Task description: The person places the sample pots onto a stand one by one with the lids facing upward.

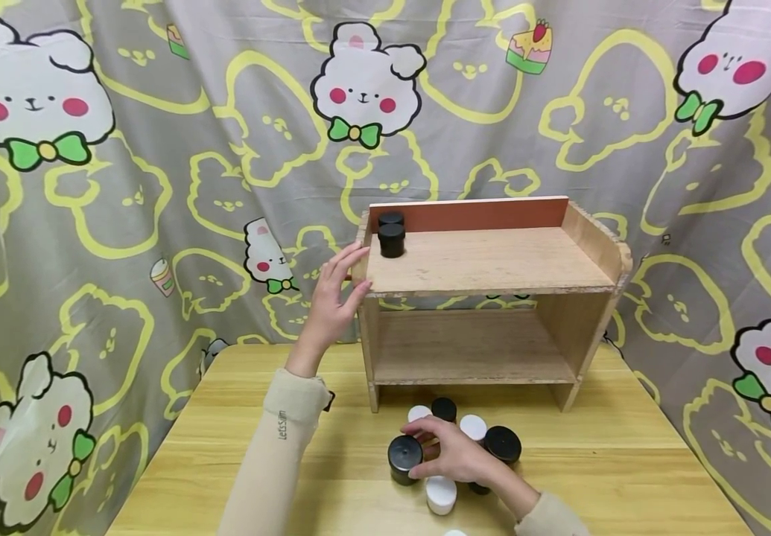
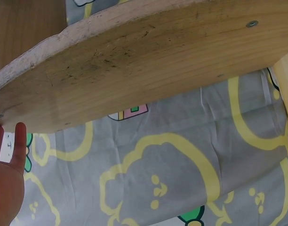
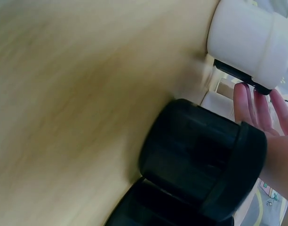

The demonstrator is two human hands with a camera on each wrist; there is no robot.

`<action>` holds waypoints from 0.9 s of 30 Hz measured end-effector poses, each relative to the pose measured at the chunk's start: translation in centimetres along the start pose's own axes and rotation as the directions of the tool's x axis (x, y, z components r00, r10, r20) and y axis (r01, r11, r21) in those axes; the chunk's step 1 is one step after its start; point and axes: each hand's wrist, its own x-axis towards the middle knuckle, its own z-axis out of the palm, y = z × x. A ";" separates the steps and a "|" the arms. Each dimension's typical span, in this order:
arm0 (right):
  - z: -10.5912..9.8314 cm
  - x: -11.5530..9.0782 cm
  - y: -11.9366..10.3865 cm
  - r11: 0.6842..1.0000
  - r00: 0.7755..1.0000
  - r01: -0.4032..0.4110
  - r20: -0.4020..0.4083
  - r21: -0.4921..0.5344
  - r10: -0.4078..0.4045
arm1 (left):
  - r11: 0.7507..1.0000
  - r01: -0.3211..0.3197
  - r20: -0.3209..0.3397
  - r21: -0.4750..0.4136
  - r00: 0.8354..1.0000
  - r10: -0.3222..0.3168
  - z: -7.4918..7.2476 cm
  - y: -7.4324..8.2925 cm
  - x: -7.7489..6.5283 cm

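Note:
My left hand (image 1: 333, 301) rests against the left side panel of a two-tier wooden shelf (image 1: 479, 260), its fingers extended along the panel and the thumb near the front corner. In the left wrist view, two straight fingers of that hand touch a wooden board (image 2: 134, 66). Low in the head view, my right hand (image 1: 455, 450) holds an upright black lidded jar (image 1: 404, 458), fingers behind it and thumb in front. A white jar (image 1: 441, 494) stands close below that hand. In the right wrist view, a white jar (image 3: 247, 42) partly hides the held jar.
Behind the right hand stand a black jar (image 1: 444, 409) and white jars (image 1: 473, 426); another black jar (image 1: 502, 444) is to its right. Two black jars (image 1: 392, 240) stand at the upper tier's left end. A patterned curtain (image 1: 157, 186) hangs behind the wooden table (image 1: 224, 424).

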 end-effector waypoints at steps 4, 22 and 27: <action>0.2 0.1 0.0 0.999 1.000 0.018 -0.005 -0.051 -0.018 | 1.000 0.001 0.003 -0.008 1.000 -0.001 0.0 -0.1 -0.1; 0.3 0.8 0.4 0.986 1.000 -0.011 -0.010 -0.169 0.010 | 1.000 0.007 0.012 0.007 1.000 -0.007 -0.1 0.0 0.0; 0.3 0.8 0.2 0.985 1.000 -0.002 -0.020 -0.174 -0.002 | 1.000 0.001 0.012 0.011 1.000 -0.001 0.0 -0.1 0.0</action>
